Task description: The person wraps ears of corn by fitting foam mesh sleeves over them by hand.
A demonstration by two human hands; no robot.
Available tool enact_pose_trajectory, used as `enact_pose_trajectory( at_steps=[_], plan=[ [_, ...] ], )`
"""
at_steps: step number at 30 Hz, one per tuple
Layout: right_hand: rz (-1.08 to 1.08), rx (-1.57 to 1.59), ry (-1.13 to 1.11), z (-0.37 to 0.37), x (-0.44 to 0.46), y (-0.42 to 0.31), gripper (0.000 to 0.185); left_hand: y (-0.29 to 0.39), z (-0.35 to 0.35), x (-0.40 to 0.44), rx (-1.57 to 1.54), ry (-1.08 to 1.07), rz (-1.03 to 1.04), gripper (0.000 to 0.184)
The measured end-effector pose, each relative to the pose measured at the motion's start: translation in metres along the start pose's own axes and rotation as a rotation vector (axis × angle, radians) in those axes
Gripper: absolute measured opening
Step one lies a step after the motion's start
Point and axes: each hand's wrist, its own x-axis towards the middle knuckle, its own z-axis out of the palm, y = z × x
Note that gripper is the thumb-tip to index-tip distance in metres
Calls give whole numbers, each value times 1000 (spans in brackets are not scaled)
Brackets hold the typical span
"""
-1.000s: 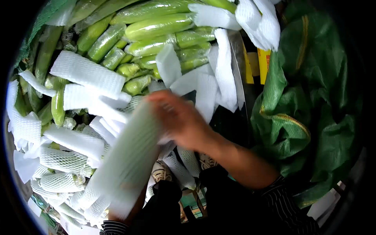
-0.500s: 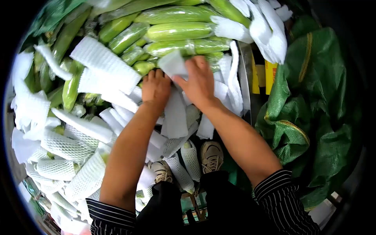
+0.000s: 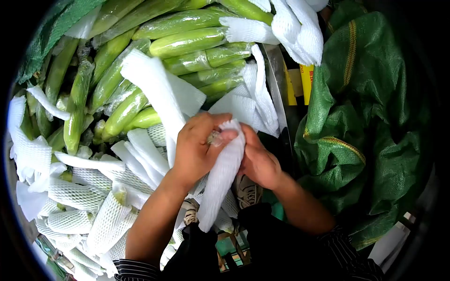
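Observation:
Both hands meet at the middle of the view around a white foam net sleeve (image 3: 222,180), which hangs down toward the shoes. My right hand (image 3: 258,157) has its fingers closed on the sleeve's upper edge. My left hand (image 3: 199,145) is curled at the sleeve's mouth, around a bit of clear plastic wrap (image 3: 214,137); what else it holds is hidden. Behind the hands lie long green vegetables in clear film (image 3: 187,42). Loose white foam sleeves (image 3: 157,89) lie on top of them.
Vegetables in foam nets (image 3: 77,194) are piled at the lower left. A metal edge (image 3: 276,75) runs down right of the pile. Beyond it are a yellow box (image 3: 306,82) and a large green woven sack (image 3: 375,122). The person's shoes (image 3: 247,191) are below the hands.
Both hands have moved down from the pile toward the body and now come together on a foam sleeve. Loose foam sleeves near the wrapped vegetables have shifted.

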Motion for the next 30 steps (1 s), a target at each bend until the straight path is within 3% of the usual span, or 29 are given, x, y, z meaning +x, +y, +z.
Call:
enact_pose_trajectory(
  at_steps=[3, 4, 7, 8, 11, 12, 13, 15, 16, 18, 19, 22, 23, 25, 27, 28, 29, 30],
  plan=[
    [-122, 55, -4, 7, 8, 8, 56, -12, 3, -13, -117, 43, -101, 22],
    [-130, -60, 29, 10, 8, 5, 43, -16, 3, -17, -179, 68, -154, 19],
    [-422, -1134, 106, 1, 21, -2, 25, -36, -3, -17, -116, 51, -95, 18],
    [-637, -1285, 165, -1, 24, -5, 17, -44, -4, -19, -124, 60, -83, 25],
    [-1129, -1140, 70, 9, 23, -34, 15, -43, -10, -3, 158, 107, 253, 30],
    [-924, -827, 10, 7, 26, -31, 15, -40, -20, 2, 361, -15, 342, 34],
    [-749, -483, 0, 5, 28, -28, 21, -29, -21, -2, 484, -87, 290, 34],
    [-174, 257, 110, 12, 32, -21, 30, -4, -12, -3, 528, -90, 96, 38],
    [-129, 140, 152, 10, 42, -26, 35, -13, -7, -6, 429, -135, 101, 44],
    [-114, 288, 81, 5, 60, -13, 24, -19, -9, -9, 290, -51, 69, 40],
    [-156, 534, 21, 5, 63, -10, 25, -27, -9, -15, 236, 10, 62, 37],
    [-162, 375, 77, -7, 77, 7, 38, -8, -8, -20, -6, 40, -169, 29],
    [-166, 350, 107, -6, 80, 7, 41, -1, -8, -18, -263, 76, -280, 27],
    [-166, 296, 101, -5, 82, 4, 42, 9, -7, -13, -772, 151, -497, 24],
    [-165, 207, 82, 2, 85, -1, 42, -2, -7, -17, -964, 259, -598, 19],
    [-184, 275, 133, 7, 90, -1, 28, -7, -10, -20, -1082, 302, -616, 19],
    [-129, 260, 311, 11, 93, -7, 28, -13, -11, -24, -1203, 342, -635, 19],
    [-112, 140, 354, -6, 107, 5, 31, -41, -10, -24, -901, 311, -783, 15]
  ],
)
